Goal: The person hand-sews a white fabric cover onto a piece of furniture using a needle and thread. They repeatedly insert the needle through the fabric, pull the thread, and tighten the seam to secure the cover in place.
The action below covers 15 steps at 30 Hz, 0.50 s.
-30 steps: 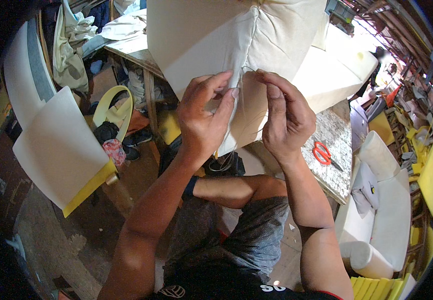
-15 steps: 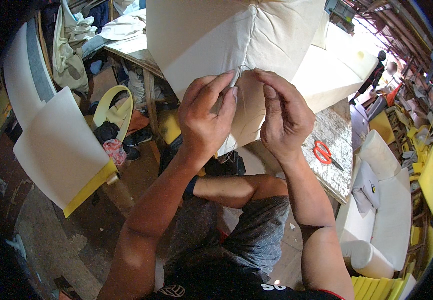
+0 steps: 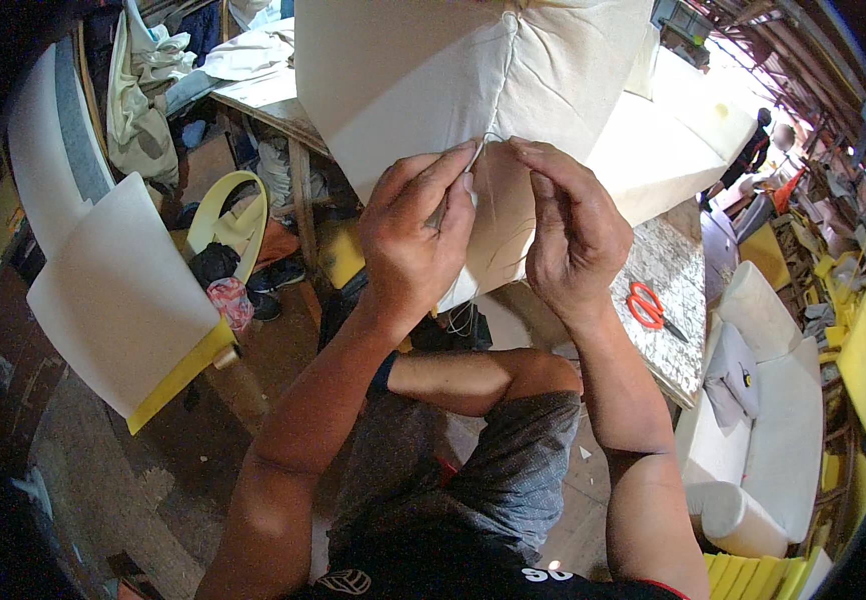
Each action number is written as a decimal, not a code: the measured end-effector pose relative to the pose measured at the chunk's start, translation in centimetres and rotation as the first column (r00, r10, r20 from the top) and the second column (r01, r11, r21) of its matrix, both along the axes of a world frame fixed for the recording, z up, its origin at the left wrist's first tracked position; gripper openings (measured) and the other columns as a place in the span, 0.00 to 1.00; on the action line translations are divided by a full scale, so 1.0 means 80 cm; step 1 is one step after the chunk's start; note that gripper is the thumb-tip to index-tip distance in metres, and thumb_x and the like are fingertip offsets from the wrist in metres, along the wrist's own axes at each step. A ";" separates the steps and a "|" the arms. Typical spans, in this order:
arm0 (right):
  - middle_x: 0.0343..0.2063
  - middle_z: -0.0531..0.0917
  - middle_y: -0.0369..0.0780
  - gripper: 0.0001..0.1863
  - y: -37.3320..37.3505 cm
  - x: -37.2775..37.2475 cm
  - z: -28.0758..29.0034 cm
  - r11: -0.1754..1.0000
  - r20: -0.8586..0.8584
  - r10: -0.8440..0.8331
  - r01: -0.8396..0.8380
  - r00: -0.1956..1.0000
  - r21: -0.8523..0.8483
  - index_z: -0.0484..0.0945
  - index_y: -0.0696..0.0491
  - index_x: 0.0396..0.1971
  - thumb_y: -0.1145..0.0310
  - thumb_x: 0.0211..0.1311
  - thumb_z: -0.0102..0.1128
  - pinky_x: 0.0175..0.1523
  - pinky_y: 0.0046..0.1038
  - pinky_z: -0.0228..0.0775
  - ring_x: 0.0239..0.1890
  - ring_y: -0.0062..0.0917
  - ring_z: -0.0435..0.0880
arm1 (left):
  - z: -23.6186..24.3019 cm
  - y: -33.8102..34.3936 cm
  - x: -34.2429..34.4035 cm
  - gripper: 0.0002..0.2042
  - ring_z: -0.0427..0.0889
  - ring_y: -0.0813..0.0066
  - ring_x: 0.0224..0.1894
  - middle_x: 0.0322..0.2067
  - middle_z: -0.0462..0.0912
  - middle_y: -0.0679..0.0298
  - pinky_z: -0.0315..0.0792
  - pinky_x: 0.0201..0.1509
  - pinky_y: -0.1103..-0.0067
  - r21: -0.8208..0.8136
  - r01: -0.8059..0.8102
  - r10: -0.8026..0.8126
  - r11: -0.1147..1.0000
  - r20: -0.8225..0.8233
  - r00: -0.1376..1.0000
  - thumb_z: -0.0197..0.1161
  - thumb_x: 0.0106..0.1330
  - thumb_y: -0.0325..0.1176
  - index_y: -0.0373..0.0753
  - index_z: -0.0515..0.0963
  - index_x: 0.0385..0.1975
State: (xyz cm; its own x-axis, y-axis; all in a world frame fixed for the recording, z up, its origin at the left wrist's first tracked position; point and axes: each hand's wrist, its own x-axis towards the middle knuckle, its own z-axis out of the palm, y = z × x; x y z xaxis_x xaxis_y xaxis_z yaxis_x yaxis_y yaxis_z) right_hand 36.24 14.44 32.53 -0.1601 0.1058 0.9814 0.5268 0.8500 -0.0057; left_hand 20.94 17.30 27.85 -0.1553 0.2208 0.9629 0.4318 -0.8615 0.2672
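Observation:
A large cream upholstered piece (image 3: 403,80) stands in front of me, with a seam (image 3: 502,85) running down its corner. At the lower end of that seam, my left hand (image 3: 418,225) pinches the edge of the cream fabric between thumb and fingers. Close on its right, my right hand (image 3: 578,225) is closed at the fingertips on a thin curved needle (image 3: 494,135), whose arc shows at the seam. Loose thread (image 3: 465,318) dangles below the left hand. Red-handled scissors (image 3: 645,305) lie on the worn board to the right, untouched.
A worn tabletop (image 3: 668,260) extends under the piece at right. Beyond it stands a small cream sofa (image 3: 778,440). White foam-backed panels (image 3: 123,300) lean at left, near a yellow ring-shaped piece (image 3: 256,225). Another person (image 3: 753,150) is far off at upper right.
Both hands stay at the seam, having shifted only very slightly to the right. The fabric piece and scissors look the same.

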 end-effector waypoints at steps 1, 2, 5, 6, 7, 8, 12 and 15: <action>0.43 0.89 0.48 0.13 0.002 -0.002 -0.001 1.000 -0.004 0.011 -0.011 1.000 -0.005 0.84 0.60 0.45 0.86 0.62 0.64 0.50 0.30 0.81 0.45 0.37 0.91 | -0.001 0.001 -0.002 0.16 0.86 0.59 0.42 0.41 0.86 0.58 0.80 0.47 0.68 0.000 -0.003 0.003 1.000 0.001 1.000 0.68 0.62 0.20 0.37 0.84 0.50; 0.43 0.89 0.48 0.13 0.002 0.000 0.000 1.000 -0.006 0.013 -0.013 1.000 -0.008 0.84 0.60 0.45 0.86 0.62 0.64 0.50 0.29 0.81 0.45 0.37 0.91 | 0.000 0.000 0.000 0.16 0.86 0.59 0.42 0.41 0.86 0.58 0.80 0.47 0.68 -0.004 0.010 -0.010 1.000 0.008 1.000 0.69 0.62 0.20 0.37 0.84 0.50; 0.43 0.89 0.48 0.13 0.000 0.003 0.002 1.000 0.006 -0.007 0.007 1.000 -0.005 0.83 0.60 0.46 0.86 0.62 0.64 0.50 0.29 0.81 0.44 0.37 0.91 | 0.003 -0.003 0.004 0.15 0.86 0.59 0.42 0.42 0.86 0.59 0.80 0.48 0.69 -0.014 0.032 -0.031 0.999 0.025 0.999 0.69 0.62 0.21 0.37 0.84 0.50; 0.43 0.89 0.48 0.14 -0.001 0.004 0.002 1.000 0.012 -0.017 0.017 1.000 -0.003 0.83 0.60 0.46 0.86 0.61 0.64 0.50 0.29 0.81 0.44 0.37 0.91 | 0.003 -0.004 0.004 0.15 0.86 0.60 0.42 0.42 0.86 0.59 0.80 0.48 0.69 -0.017 0.029 -0.029 0.999 0.029 0.999 0.69 0.62 0.21 0.37 0.84 0.49; 0.43 0.89 0.48 0.14 -0.001 0.003 0.003 1.000 0.017 -0.016 0.016 1.000 0.002 0.83 0.60 0.46 0.86 0.61 0.64 0.50 0.29 0.81 0.44 0.37 0.91 | 0.002 -0.004 0.004 0.15 0.86 0.60 0.42 0.42 0.86 0.59 0.80 0.48 0.69 -0.020 0.027 -0.026 0.999 0.033 0.999 0.70 0.62 0.21 0.36 0.84 0.49; 0.43 0.89 0.48 0.14 -0.002 0.003 0.004 1.000 0.021 -0.015 0.015 1.000 0.006 0.83 0.60 0.46 0.86 0.61 0.64 0.50 0.30 0.81 0.44 0.37 0.91 | 0.002 -0.004 0.004 0.15 0.86 0.60 0.43 0.42 0.86 0.59 0.80 0.48 0.69 -0.024 0.033 -0.032 0.999 0.036 0.999 0.69 0.62 0.21 0.36 0.84 0.49; 0.43 0.89 0.48 0.15 0.003 0.005 0.004 0.998 0.053 -0.026 0.023 0.998 0.052 0.83 0.59 0.46 0.87 0.60 0.64 0.50 0.31 0.82 0.44 0.38 0.90 | 0.002 -0.004 0.003 0.14 0.86 0.59 0.44 0.42 0.86 0.59 0.80 0.49 0.68 -0.024 0.037 -0.037 0.999 0.027 0.999 0.68 0.63 0.21 0.36 0.84 0.50; 0.43 0.89 0.48 0.16 0.000 0.005 0.007 0.998 0.086 -0.041 0.036 0.995 0.060 0.83 0.59 0.47 0.87 0.59 0.64 0.49 0.31 0.82 0.44 0.39 0.90 | 0.001 -0.004 0.003 0.15 0.86 0.59 0.44 0.43 0.86 0.59 0.80 0.50 0.68 -0.028 0.043 -0.042 0.999 0.026 0.999 0.67 0.64 0.21 0.36 0.83 0.50</action>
